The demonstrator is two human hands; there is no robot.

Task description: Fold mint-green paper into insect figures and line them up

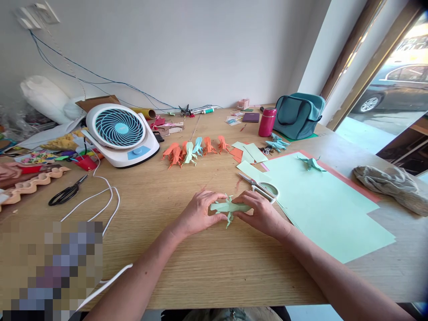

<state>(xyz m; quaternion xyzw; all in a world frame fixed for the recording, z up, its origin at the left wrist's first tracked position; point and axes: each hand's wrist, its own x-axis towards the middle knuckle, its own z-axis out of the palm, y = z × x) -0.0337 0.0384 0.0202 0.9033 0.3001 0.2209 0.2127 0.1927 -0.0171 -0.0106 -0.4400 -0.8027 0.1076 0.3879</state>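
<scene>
A pale green folded paper figure [228,207] lies on the wooden table [187,267] between my two hands. My left hand [197,213] pinches its left end with curled fingers. My right hand [259,211] grips its right end, fingers closed over the paper. Just behind my right hand lie scissors with pale green handles [264,187]. A large light green paper sheet [321,209] is spread to the right.
Several orange and blue folded figures [194,151] stand in a row behind. A white fan [120,133] with its white cord [100,196], black scissors [65,194], a pink bottle [266,121], a teal bag [297,115] and a grey cloth [391,185] surround the area.
</scene>
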